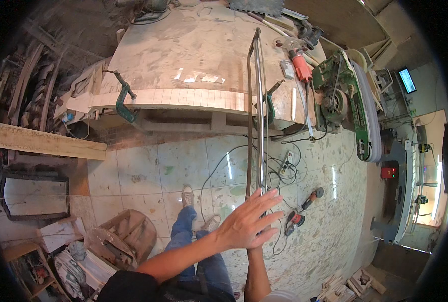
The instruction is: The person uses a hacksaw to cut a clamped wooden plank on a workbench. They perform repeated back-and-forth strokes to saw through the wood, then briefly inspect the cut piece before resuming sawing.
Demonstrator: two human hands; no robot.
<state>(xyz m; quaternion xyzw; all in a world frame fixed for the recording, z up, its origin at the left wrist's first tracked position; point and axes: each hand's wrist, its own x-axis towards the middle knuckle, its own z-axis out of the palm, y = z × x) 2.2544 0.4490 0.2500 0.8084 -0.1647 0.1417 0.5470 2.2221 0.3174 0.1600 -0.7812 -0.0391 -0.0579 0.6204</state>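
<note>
A long, narrow metal frame that looks like a frame saw [258, 100] reaches away from me, its far end over the workbench [183, 45]. My left hand [251, 219] lies across its near end, fingers stretched out and spread, gripping nothing. Behind it my right hand [254, 244] is mostly hidden; only the wrist side shows, at the handle end, where the saw is held up. The saw crosses the right part of a pale wooden strip [183, 99] marked with evenly spaced lines. Green clamps hold this strip on the bench edge, one on the left [124, 103] and one beside the saw [270, 103].
A red power tool [300, 65] lies on the bench near a green belt sander [355, 100]. Cables, a power strip [287, 163] and two hand tools [295, 220] are on the floor. Left, a timber beam [42, 140] juts out above a round wooden piece [125, 239].
</note>
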